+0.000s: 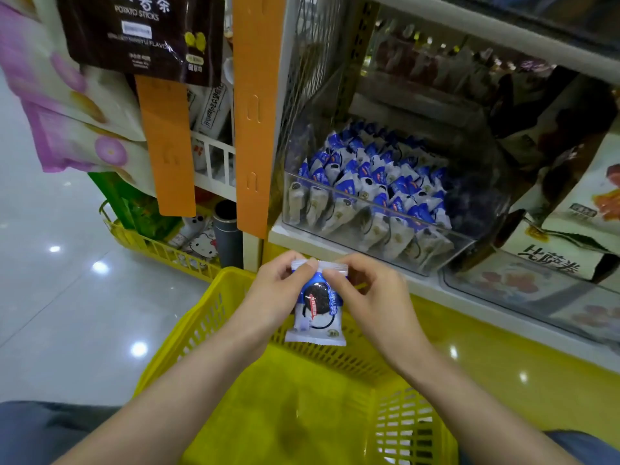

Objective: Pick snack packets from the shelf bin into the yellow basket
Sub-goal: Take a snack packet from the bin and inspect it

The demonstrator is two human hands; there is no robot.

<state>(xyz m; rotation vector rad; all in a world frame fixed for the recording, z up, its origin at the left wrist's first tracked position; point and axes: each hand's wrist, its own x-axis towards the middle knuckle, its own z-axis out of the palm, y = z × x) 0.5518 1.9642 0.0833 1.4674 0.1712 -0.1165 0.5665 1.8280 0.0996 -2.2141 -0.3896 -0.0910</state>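
Note:
A blue and white snack packet point(318, 310) with a dark cookie picture hangs upright over the yellow basket point(214, 317). My left hand point(271, 297) pinches its top left edge, and my right hand point(365, 297) pinches its top right edge. The basket's floor below looks bare. The clear shelf bin point(446, 241), just above and to the right of my hands, holds several more of the same packets point(372, 186).
Orange hanging strips point(255, 112) and a dark potato-stick bag point(141, 31) hang at the upper left. A second yellow basket point(161, 251) with goods sits on the shiny floor at left. Boxed snacks point(570, 236) fill the shelf to the right.

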